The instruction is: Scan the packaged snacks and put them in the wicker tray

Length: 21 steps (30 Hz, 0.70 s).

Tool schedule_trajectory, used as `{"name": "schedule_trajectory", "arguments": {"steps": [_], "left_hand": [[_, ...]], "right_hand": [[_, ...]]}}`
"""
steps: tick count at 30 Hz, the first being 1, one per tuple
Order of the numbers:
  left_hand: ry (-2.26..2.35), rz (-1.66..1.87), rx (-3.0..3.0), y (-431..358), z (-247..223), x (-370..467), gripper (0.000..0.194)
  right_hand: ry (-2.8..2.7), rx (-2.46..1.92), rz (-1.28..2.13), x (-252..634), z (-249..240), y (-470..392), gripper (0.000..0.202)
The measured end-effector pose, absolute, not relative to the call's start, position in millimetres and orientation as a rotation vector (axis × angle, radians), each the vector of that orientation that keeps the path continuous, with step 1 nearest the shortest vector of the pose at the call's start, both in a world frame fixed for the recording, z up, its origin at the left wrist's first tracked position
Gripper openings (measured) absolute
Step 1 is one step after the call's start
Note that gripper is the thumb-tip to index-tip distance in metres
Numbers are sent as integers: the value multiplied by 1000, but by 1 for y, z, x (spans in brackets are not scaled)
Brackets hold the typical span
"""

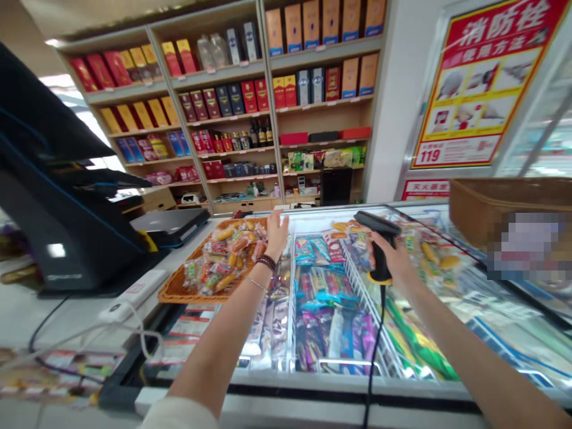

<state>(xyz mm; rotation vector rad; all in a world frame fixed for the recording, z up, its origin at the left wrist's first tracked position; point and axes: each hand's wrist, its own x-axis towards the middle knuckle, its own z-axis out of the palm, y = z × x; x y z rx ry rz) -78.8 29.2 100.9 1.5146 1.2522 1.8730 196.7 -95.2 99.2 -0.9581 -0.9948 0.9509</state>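
Note:
My left hand [277, 233], with beaded bracelets at its wrist, reaches over the right edge of a woven basket [172, 292]. Its fingers point forward, slightly apart, and I see nothing in them. Inside the basket lie several wrapped sausage-like snacks [227, 250]. In my right hand [395, 259] is a black barcode scanner [379, 229] with a yellow base to its grip, held above the freezer by its handle. The scanner's cable [378, 345] hangs down toward the front edge.
Beneath both arms is a glass-topped chest freezer [268, 378] with colourful ice cream packs [324, 283] in wire baskets. A dark checkout terminal [84, 238], a scale [172, 223] and a white power strip [134, 295] stand left. At right is a brown box [473, 208]; shelves [223, 119] rise behind.

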Motion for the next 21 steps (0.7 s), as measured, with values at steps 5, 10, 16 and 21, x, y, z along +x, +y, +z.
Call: {"name": "schedule_trajectory", "arguments": {"steps": [5, 10, 16, 21], "left_hand": [[1004, 1515, 1758, 30, 71, 50, 13], [1053, 1379, 1774, 31, 48, 154, 7], [1352, 1220, 1837, 36, 38, 186, 18], [1291, 1169, 1932, 28, 24, 179, 41]], "right_hand": [[-754, -932, 744, 262, 87, -97, 51], [-743, -1060, 610, 281, 63, -95, 46], [-807, -1182, 664, 268, 59, -94, 46], [-816, -1195, 694, 261, 61, -96, 47]]}}
